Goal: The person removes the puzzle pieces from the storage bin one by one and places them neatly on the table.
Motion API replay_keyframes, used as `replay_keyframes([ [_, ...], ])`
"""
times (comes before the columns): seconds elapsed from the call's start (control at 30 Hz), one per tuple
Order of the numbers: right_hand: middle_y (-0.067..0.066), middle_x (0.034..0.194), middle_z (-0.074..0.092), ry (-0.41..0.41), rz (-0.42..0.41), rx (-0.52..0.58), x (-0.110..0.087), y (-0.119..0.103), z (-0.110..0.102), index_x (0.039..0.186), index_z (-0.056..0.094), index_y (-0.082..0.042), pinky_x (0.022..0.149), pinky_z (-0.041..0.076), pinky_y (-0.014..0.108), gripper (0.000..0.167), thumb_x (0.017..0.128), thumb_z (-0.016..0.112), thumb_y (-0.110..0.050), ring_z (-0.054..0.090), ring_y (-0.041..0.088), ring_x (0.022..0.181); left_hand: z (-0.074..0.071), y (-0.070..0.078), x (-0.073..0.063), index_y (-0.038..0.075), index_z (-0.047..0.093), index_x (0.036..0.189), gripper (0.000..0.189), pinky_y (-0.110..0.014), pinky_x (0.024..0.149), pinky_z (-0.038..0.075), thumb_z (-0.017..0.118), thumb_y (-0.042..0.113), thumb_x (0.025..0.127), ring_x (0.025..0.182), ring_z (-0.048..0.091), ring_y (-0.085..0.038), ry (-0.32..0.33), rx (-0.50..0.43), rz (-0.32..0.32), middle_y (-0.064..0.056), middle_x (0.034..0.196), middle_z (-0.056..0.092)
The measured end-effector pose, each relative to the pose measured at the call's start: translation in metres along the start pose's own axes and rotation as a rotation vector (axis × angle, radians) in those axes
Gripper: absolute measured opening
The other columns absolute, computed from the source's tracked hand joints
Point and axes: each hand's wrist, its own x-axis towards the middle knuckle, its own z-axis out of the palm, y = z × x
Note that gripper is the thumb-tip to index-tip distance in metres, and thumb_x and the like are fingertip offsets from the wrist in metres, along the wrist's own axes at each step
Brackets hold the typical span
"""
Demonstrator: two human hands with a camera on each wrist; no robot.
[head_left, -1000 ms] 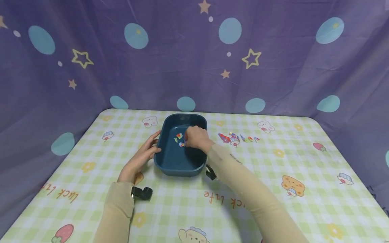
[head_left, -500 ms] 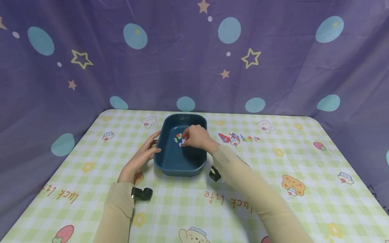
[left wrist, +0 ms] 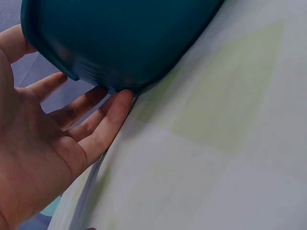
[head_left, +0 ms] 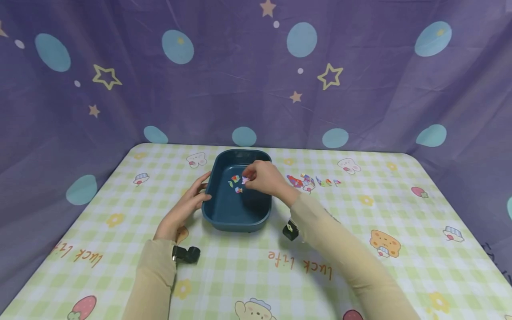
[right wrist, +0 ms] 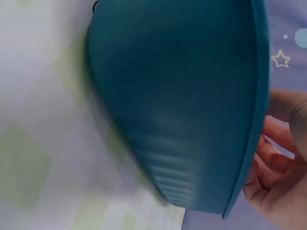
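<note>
A dark teal plastic basin (head_left: 237,215) stands on the table. My left hand (head_left: 187,205) rests against its left side, fingers loosely extended along the outer wall and thumb at the rim. My right hand (head_left: 265,179) is over the basin's right half and pinches a small flat piece (head_left: 245,180), pinkish-white and sticker-like, between thumb and fingers. On the basin floor lie a red-and-white piece (head_left: 235,178), a green piece (head_left: 230,183) and a blue-and-orange piece (head_left: 238,190). The basin wall hides my right fingertips in the right wrist view.
Right of the basin, several colourful flat pieces (head_left: 329,182) lie in a row on the checked tablecloth (head_left: 224,275), a red one (head_left: 294,181) nearest the basin. A purple patterned curtain (head_left: 256,106) hangs behind the table.
My right hand has drawn slightly back to the right and up, with the small piece now showing at its fingertips. The blue-and-orange piece is less covered. My left hand stays put.
</note>
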Motion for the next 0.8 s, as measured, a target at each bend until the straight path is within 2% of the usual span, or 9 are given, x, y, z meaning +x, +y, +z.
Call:
replay_keyframes([
  [0.27, 0.002, 0.088, 0.065, 0.060, 0.015, 0.063, -0.013, 0.014, -0.011, 0.098, 0.070, -0.011, 0.070, 0.048, 0.026, 0.026, 0.072, 0.067, -0.014, 0.063, 0.012, 0.078, 0.001, 0.001, 0.000, 0.034, 0.016, 0.145, 0.068, -0.044, 0.094, 0.037, 0.047, 0.013, 0.088, 0.124, 0.036, -0.034, 0.003, -0.005, -0.001, -0.016, 0.141, 0.026],
  [0.8, 0.002, 0.083, 0.068, 0.122, 0.157, 0.056, -0.039, 0.057, -0.038, 0.097, 0.069, -0.009, 0.069, 0.047, 0.030, 0.024, 0.075, 0.066, -0.019, 0.062, 0.014, 0.077, -0.001, 0.000, 0.000, 0.034, 0.016, 0.145, 0.068, -0.041, 0.092, 0.040, 0.047, 0.014, 0.088, 0.122, 0.038, -0.034, -0.001, 0.000, -0.001, -0.017, 0.140, 0.026],
])
